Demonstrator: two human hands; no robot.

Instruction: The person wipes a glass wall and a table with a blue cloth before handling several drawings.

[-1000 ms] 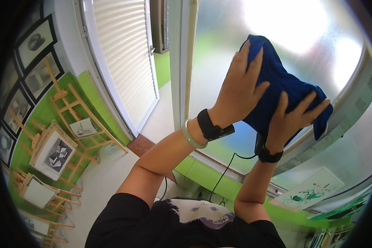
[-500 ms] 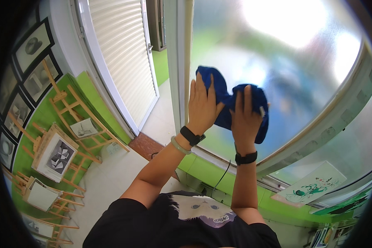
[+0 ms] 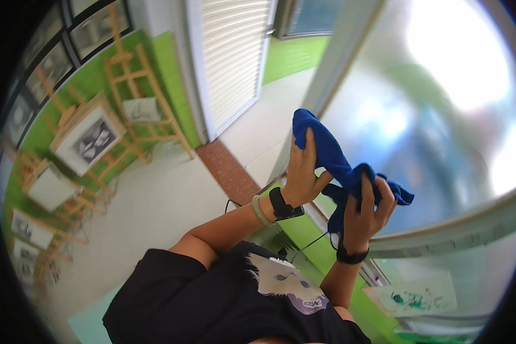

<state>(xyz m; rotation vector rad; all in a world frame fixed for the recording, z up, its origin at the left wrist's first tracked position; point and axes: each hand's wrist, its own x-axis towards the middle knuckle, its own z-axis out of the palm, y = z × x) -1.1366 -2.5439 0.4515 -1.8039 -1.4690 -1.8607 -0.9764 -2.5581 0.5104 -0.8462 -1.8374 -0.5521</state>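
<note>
Right of centre in the frame, a bunched blue cloth [image 3: 325,148] shows in front of the frosted pane [image 3: 378,135]. The left hand [image 3: 301,176] lies along it, thumb spread; whether it pinches the fabric I cannot tell. The right hand [image 3: 368,215] curls its fingers over the lower folds. If the left hold is slack, the upper end could slide off. The dark cord [image 3: 310,245], near the right wrist's black band [image 3: 351,256], might snag if that arm swings wide
</note>
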